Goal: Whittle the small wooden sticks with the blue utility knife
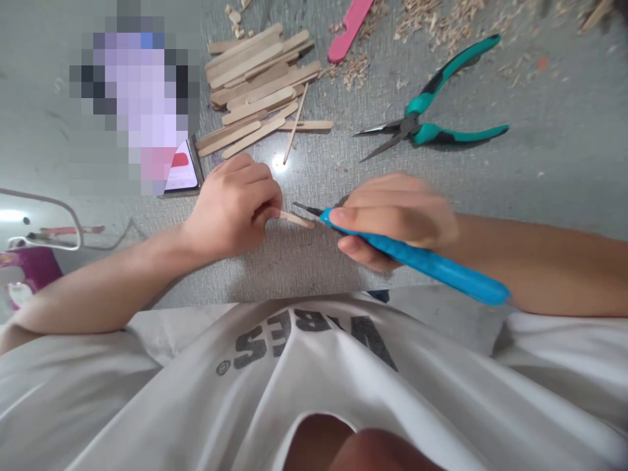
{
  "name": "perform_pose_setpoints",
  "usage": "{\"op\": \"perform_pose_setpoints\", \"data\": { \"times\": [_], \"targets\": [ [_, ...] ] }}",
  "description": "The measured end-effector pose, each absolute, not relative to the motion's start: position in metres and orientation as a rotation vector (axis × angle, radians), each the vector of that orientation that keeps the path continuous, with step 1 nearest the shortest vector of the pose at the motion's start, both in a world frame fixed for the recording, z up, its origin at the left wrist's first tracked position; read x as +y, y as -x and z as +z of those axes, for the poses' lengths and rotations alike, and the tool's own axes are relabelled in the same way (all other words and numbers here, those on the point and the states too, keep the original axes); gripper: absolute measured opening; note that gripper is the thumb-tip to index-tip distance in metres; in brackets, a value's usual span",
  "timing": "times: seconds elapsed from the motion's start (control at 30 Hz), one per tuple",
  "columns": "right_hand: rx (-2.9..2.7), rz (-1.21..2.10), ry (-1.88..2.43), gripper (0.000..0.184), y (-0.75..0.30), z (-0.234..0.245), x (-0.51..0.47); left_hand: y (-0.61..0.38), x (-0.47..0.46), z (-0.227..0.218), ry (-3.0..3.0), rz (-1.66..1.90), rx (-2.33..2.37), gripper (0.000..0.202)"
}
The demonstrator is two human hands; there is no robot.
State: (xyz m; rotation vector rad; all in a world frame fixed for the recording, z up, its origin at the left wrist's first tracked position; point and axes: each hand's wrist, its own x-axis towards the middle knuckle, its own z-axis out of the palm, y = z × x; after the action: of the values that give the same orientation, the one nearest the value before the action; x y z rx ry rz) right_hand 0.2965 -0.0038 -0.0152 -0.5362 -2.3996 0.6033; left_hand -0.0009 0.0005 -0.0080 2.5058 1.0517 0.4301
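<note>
Left hand: your left hand (230,212) was curled shut on a thin wooden stick (294,218), pinning it flat against the grey surface (554,176) so it could not slide.
Stick: its free end poked out past your fingers toward the other hand, right where the blade could reach it.
Right hand: your right hand (395,219) was wrapped tight round a blue-handled knife (422,260), thumb forward for control, blade tip just beside the stick's end.
Spare sticks: a pile of sticks (260,88) lay beyond your left hand, within reach.
Pliers: green pliers (432,108) lay beyond your right hand, with shavings (441,23) further off.
</note>
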Motion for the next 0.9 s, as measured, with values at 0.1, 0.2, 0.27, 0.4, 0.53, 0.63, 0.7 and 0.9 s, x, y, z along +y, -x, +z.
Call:
{"op": "perform_pose_setpoints", "data": {
  "times": [0.1,0.2,0.27,0.4,0.53,0.63,0.7,0.9],
  "targets": [
    [-2.282,0.497,0.388,0.016,-0.288,-0.022,-0.003,0.002,0.002,-0.009,-2.484,0.453,1.023,0.016],
    [-2.257,0.551,0.407,0.014,-0.279,-0.026,-0.003,0.003,0.002,-0.008,-2.467,0.426,1.030,0.014],
    [-2.239,0.579,0.412,0.013,-0.276,-0.026,-0.003,0.003,0.002,-0.007,-2.456,0.405,1.040,0.015],
    [-2.232,0.626,0.397,0.012,-0.275,-0.024,-0.002,0.002,0.002,-0.008,-2.433,0.388,1.063,0.015],
    [-2.251,0.604,0.396,0.011,-0.274,-0.023,-0.002,0.002,0.003,-0.008,-2.417,0.356,1.070,0.014],
    [-2.266,0.578,0.404,0.011,-0.275,-0.023,-0.002,0.003,0.003,-0.008,-2.414,0.344,1.076,0.015],
    [-2.277,0.566,0.409,0.011,-0.275,-0.024,-0.002,0.002,0.002,-0.007,-2.414,0.344,1.082,0.016],
    [-2.301,0.506,0.422,0.009,-0.272,-0.022,-0.005,0.001,0.002,-0.005,-2.437,0.322,1.093,0.015]
  ]
}}
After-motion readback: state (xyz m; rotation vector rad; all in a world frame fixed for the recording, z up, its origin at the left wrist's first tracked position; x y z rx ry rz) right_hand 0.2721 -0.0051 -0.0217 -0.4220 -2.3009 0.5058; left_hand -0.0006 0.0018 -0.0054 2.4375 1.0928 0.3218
